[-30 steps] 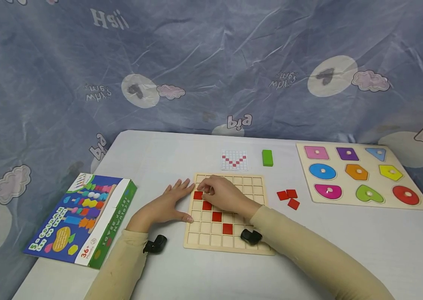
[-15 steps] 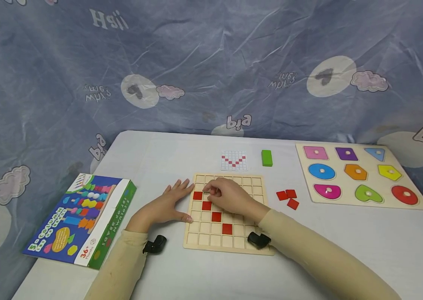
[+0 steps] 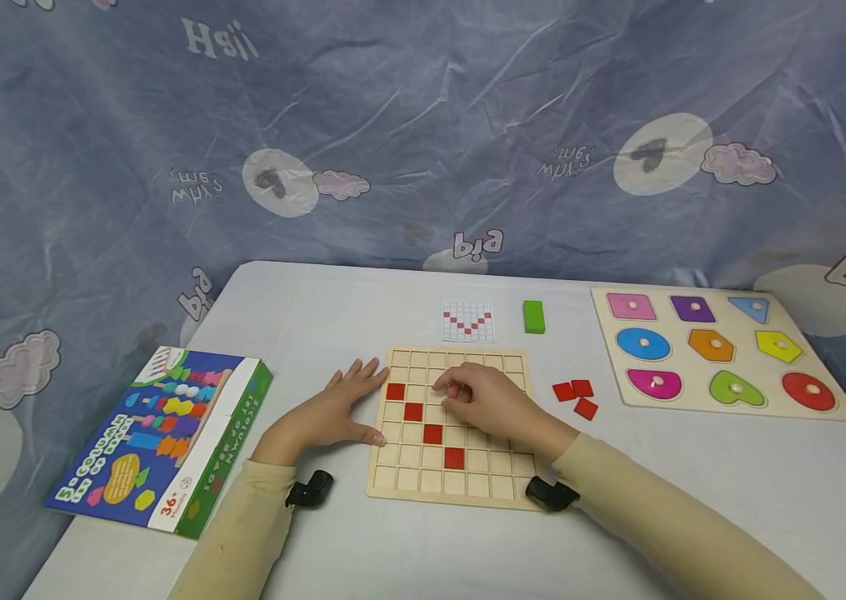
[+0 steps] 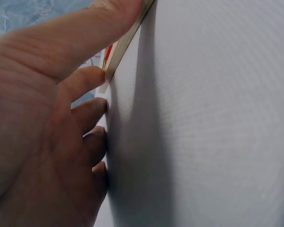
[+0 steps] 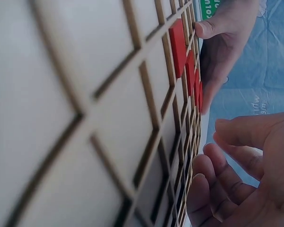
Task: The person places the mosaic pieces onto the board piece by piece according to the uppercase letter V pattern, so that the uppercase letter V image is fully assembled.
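A square wooden grid board (image 3: pixel 423 482) lies on the white table. Several red square tiles sit in its cells in a diagonal, from the tile (image 3: pixel 396 392) at the left edge down to one (image 3: pixel 454 458) in the lower middle. My left hand (image 3: pixel 328 412) lies flat at the board's left side, its fingers spread; thumb and forefinger touch the edge, as the left wrist view confirms. Over the board's centre hovers my right hand (image 3: pixel 493 404), fingers loosely bent. In the right wrist view, nothing sits between its thumb and fingers, and the red tiles (image 5: pixel 178 47) stand beyond.
Three loose red tiles (image 3: pixel 563 392) lie right of the board. Behind it are a printed pattern card (image 3: pixel 468 333) with a red V and a green block (image 3: pixel 534 317). A shape puzzle board (image 3: pixel 753 350) lies at right, a toy box (image 3: pixel 145 442) at left.
My right hand has drawn back to the right from the leftmost red tile toward the board's centre. The left hand and the tiles have stayed in place.
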Demonstrator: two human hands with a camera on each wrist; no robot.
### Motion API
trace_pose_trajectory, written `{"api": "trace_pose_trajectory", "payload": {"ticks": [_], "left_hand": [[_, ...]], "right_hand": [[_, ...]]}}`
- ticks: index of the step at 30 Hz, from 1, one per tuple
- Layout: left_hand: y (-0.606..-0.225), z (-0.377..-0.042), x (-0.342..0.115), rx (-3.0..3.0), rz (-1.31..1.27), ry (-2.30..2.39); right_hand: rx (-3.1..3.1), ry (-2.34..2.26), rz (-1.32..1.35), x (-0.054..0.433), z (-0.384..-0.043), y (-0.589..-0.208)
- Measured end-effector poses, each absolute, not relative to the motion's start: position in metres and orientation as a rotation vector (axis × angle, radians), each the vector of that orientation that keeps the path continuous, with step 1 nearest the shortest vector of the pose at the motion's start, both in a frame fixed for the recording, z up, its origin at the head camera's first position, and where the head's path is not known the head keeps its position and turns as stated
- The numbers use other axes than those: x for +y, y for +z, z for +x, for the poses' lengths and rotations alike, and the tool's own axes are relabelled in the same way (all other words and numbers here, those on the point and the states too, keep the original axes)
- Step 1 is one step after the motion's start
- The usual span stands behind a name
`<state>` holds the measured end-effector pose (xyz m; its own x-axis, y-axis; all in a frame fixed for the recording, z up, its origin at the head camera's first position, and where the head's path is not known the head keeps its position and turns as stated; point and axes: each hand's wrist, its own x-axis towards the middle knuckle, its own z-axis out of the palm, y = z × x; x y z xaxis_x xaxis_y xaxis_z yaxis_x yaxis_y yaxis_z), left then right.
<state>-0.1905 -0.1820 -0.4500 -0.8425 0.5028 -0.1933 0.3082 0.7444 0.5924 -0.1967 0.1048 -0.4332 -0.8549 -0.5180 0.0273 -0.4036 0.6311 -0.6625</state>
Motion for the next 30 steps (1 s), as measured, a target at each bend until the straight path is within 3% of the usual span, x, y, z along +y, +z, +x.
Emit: {"api": "trace_pose_trajectory", "payload": {"ticks": [30], "left_hand": [[-0.448,-0.189,-0.182,2.598,0.637,0.806]], "right_hand": [[2.828,-1.041,-0.655,0.178,-0.162,-0.419]]}}
